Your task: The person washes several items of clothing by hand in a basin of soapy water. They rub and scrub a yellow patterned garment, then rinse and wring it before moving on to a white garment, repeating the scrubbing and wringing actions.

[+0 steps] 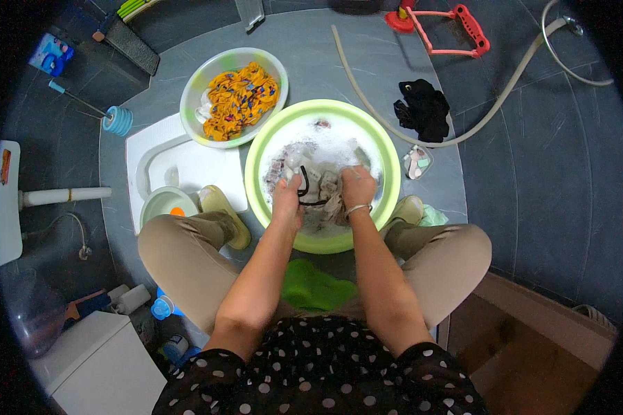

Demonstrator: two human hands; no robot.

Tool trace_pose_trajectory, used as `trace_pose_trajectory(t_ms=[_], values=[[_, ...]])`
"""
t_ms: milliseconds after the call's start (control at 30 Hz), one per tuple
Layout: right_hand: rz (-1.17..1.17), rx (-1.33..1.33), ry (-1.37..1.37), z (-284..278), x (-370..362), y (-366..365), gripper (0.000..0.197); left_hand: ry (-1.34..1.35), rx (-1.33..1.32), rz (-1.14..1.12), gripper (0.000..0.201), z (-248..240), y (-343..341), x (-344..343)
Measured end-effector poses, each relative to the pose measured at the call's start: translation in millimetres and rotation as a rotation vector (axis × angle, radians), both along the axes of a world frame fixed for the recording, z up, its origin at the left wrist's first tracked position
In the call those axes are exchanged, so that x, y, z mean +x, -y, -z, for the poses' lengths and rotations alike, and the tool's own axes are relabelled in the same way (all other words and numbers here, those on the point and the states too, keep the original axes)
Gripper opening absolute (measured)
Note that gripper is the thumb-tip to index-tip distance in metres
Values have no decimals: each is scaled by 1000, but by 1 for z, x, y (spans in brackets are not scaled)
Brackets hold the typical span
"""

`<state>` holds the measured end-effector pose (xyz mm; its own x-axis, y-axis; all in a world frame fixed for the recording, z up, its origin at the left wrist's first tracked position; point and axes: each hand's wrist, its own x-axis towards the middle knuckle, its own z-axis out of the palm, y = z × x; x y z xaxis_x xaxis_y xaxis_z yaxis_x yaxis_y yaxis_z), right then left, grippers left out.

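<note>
Between my knees stands a round light-green basin [392, 155] of sudsy water. A wet greyish-beige garment with a black cord [318, 185] is bunched up in it, partly under the foam. My left hand [288, 199] is closed on the garment's left side, by the black cord. On the other side my right hand [358, 190] grips the cloth with fingers curled down; a bracelet circles that wrist. Dark and whitish patches of cloth show through the suds around them.
Behind, left, a pale basin [187, 104] holds an orange patterned cloth [242, 97]. A white squat toilet [145, 155] and small bowl [158, 202] lie left. Rightward are a hose [488, 119], black cloth [426, 111], soap box [418, 163] and red frame [474, 34].
</note>
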<state>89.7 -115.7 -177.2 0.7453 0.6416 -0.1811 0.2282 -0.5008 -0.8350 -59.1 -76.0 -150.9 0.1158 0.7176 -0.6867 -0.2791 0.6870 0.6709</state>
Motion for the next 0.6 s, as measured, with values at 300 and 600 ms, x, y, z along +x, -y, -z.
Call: trace_pose_trajectory(t_ms=[300,600], values=[[96,-142,517,16,12,28,34,-906,437,451,27,35,-6,-21],[-427,-225,625,51,-19,23,42,-1289,983,949,42,74,-22,-8]])
